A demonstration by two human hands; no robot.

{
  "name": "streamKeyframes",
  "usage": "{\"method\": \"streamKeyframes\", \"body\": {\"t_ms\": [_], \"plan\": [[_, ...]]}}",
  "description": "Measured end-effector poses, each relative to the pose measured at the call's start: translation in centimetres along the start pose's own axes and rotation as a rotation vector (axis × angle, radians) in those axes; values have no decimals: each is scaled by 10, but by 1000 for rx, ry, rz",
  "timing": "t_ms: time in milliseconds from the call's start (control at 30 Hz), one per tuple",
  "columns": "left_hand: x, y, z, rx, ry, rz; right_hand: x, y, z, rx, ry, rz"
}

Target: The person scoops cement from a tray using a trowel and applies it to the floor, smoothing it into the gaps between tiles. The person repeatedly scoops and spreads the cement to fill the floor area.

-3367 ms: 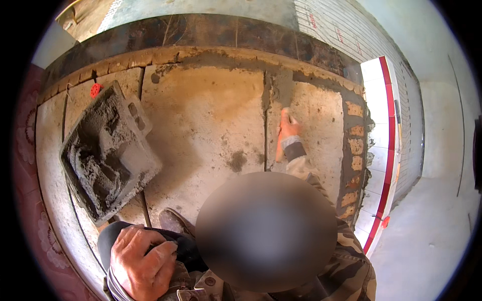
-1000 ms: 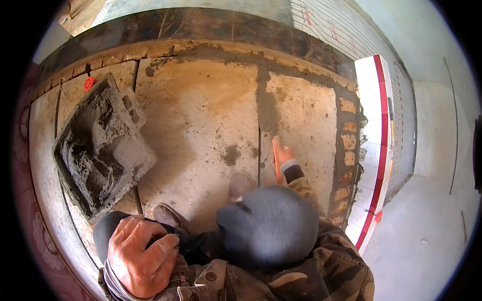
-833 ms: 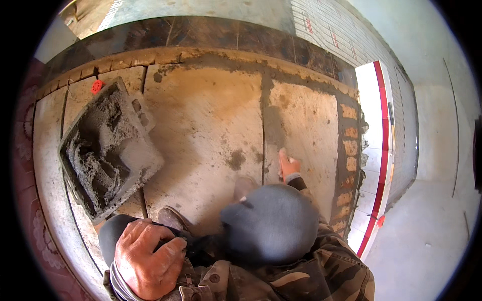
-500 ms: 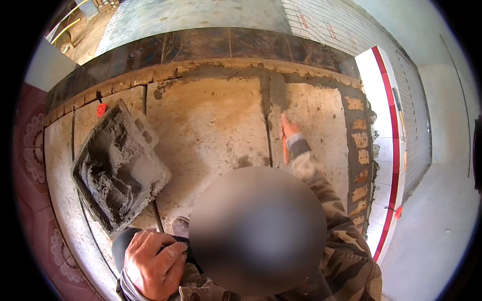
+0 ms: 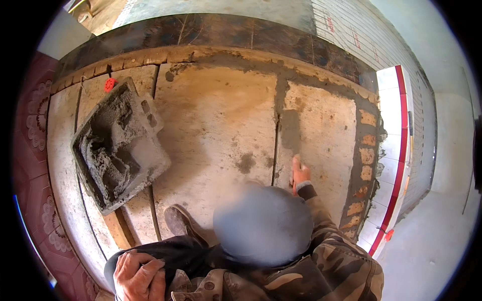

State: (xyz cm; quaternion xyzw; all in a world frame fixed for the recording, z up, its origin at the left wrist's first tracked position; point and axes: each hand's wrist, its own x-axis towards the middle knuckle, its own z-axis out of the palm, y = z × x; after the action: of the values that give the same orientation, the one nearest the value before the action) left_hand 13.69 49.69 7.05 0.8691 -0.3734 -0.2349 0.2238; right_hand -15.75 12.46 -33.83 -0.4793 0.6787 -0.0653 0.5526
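Note:
My right hand (image 5: 300,173) is closed around the orange handle of a trowel, above the pale slab floor (image 5: 216,125). The flat grey rectangular blade of the trowel (image 5: 289,129) points away from me, just right of the dark joint between two slabs. Grey mortar (image 5: 282,83) fills the far part of that joint. On my left knee rests my left hand (image 5: 138,276), its fingers bent and close together, with nothing visible in them. A blurred grey oval hides part of my right arm and the handle's near end.
A black tub (image 5: 120,150) of wet mortar stands at the left, near a wooden piece (image 5: 119,228) and a red round object (image 5: 110,84). Dark tiles (image 5: 216,32) edge the far side. Brickwork with mortar (image 5: 368,143) and a white-and-red tiled edge (image 5: 389,150) border the right.
My right hand has drawn the trowel toward me along the joint, leaving mortar in its far part. My left hand stays on the knee. The view has shifted, showing more of my leg and shoe.

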Motion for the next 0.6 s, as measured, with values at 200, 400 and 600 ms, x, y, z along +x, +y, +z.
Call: {"method": "streamKeyframes", "body": {"t_ms": [200, 400, 600], "plan": [[14, -15, 9, 93, 33, -227, 41, -43, 31, 172, 80, -70], [58, -12, 25, 38, -3, 115, 79, -132, 90, 203, -124, -58], [65, -21, 29, -35, -155, 295, 69, -135, 118, -66, -91, -34]]}}
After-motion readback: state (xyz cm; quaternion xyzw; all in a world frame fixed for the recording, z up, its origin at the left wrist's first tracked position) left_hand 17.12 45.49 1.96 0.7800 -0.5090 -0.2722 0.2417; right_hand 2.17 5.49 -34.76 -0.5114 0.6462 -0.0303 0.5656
